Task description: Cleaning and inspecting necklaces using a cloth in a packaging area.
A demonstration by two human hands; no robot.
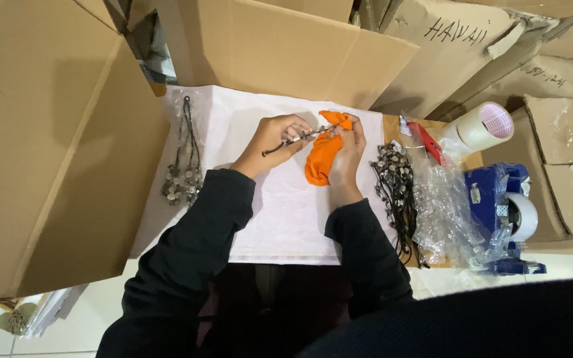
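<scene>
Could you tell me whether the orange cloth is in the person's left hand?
No, the orange cloth is gripped by the right hand, while the left hand holds a dark beaded cord.

Count on the white sheet [280, 205]: one orange cloth [321, 159], one beaded cord [300, 138] and two hands, left hand [274, 136] and right hand [347, 156]. Left edge: one bagged necklace bundle [184, 169]. Right edge: one loose necklace pile [396, 189], one heap of clear bags [442, 205], one tape roll [482, 126], one blue tape dispenser [502, 215].

White sheet [280, 212] on the desk lies bare below the hands. Bagged necklaces [184, 169] crowd its left edge, a beaded pile [396, 185] and crumpled plastic bags [445, 205] its right; cardboard boxes [54, 146] wall the rest.
</scene>
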